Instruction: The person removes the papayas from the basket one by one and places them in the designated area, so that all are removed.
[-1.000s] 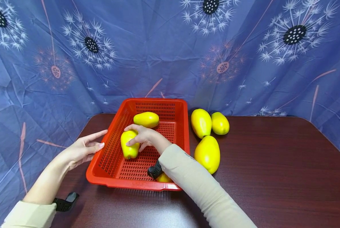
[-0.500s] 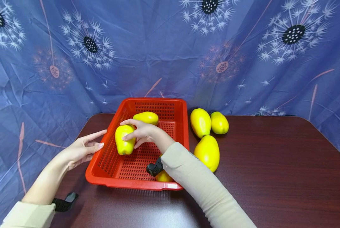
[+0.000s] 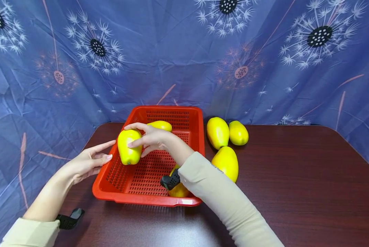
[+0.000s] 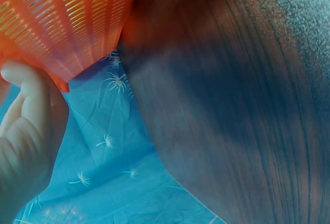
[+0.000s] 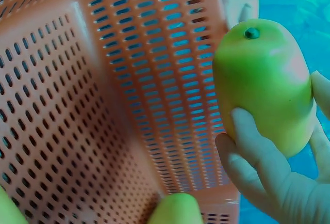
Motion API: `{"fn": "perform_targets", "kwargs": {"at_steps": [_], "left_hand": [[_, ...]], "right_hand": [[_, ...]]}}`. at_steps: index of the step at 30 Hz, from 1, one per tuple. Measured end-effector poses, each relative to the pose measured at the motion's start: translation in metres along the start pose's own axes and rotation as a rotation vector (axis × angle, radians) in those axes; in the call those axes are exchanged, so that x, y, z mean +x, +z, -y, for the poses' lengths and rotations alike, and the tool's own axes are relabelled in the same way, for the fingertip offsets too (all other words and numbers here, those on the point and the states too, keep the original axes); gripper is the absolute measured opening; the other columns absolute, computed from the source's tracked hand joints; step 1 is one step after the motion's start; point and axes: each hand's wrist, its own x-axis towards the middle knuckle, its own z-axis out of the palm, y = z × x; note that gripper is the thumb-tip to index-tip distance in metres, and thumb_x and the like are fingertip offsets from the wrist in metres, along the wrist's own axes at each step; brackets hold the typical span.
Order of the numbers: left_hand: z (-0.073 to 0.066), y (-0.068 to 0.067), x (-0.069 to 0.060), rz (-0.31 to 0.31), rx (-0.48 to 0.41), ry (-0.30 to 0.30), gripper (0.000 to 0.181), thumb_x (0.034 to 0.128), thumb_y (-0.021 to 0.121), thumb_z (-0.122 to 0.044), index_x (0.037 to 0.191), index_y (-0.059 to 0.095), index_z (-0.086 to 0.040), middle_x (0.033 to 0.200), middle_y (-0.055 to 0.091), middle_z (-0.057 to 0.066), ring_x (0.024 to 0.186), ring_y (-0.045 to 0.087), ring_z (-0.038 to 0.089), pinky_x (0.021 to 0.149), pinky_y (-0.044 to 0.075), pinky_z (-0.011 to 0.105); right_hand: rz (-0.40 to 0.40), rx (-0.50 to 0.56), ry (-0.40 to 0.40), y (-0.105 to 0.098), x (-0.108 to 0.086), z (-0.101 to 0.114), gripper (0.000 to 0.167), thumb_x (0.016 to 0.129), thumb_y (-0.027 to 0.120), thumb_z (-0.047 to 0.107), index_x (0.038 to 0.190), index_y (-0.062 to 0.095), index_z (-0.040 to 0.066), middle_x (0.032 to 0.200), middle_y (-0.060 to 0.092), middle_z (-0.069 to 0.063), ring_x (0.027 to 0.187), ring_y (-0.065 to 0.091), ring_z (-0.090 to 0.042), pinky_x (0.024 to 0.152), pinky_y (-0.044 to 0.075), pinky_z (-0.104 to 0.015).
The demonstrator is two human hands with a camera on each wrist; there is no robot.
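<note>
A: What's on the far left?
B: The left hand (image 3: 87, 163). Its fingers are mostly straight and touch the rim of the red basket (image 3: 135, 200).
A: Where's the yellow fruit (image 3: 128, 149) being moved?
B: Up by the basket's left rim. The right hand (image 3: 151, 139) grips it with thumb and bent fingers. I can't tell if it touches the basket wall.
A: How far along is it?
B: I'd guess the middle. Picking it up looks done, but letting go isn't. Two more lie in the basket: a back fruit (image 3: 162, 125) and a corner fruit (image 3: 179, 191).
A: Is anything in the way?
B: Yes. The right hand hides some of the back one. The black wrist camera (image 3: 171, 180) and right sleeve (image 3: 224, 202) hide some of the corner one.
A: And on the right?
B: Three sit close together on the brown table (image 3: 295, 171): a long fruit (image 3: 218, 133), a front fruit (image 3: 227, 163) partly behind the sleeve, and a small fruit (image 3: 238, 132). No hand holds those.
</note>
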Motion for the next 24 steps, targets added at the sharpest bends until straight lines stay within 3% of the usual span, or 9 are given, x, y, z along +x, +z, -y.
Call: {"fn": "perform_targets", "kwargs": {"at_steps": [8,11,18,24], "left_hand": [[0.002,-0.001,-0.001,0.008,-0.01,0.019,0.057,0.0933,0.056,-0.007,0.144,0.037,-0.026,0.095,0.064,0.003,0.087,0.065,0.016,0.076,0.055,0.034],[0.003,-0.001,0.0,-0.004,-0.004,0.02,0.06,0.0928,0.056,-0.007,0.146,0.033,-0.021,0.094,0.065,0.003,0.086,0.065,0.015,0.075,0.055,0.033],[0.006,0.001,0.001,-0.072,0.12,0.113,0.068,0.0917,0.057,-0.005,0.148,0.019,-0.004,0.104,0.053,0.006,0.087,0.062,0.014,0.076,0.053,0.029],[0.004,-0.001,0.003,-0.058,0.11,0.115,0.068,0.0912,0.056,0.0,0.145,0.014,0.007,0.103,0.056,0.004,0.087,0.063,0.013,0.075,0.054,0.028]], "right_hand": [[0.062,0.008,-0.092,-0.007,-0.023,0.021,0.056,0.086,0.063,0.001,0.135,0.045,0.022,0.122,0.042,-0.01,0.103,0.052,-0.028,0.074,0.054,-0.045],[0.08,-0.003,-0.118,-0.011,-0.033,0.025,0.057,0.086,0.063,0.001,0.136,0.043,0.021,0.125,0.041,-0.009,0.106,0.051,-0.028,0.075,0.054,-0.046],[0.081,-0.028,-0.158,-0.03,-0.058,0.027,0.056,0.088,0.061,0.001,0.137,0.041,0.02,0.125,0.042,-0.015,0.105,0.053,-0.032,0.077,0.053,-0.047],[0.078,-0.024,-0.186,-0.055,-0.085,0.025,0.058,0.089,0.057,0.0,0.14,0.036,0.017,0.127,0.041,-0.019,0.104,0.055,-0.034,0.08,0.052,-0.048]]}}
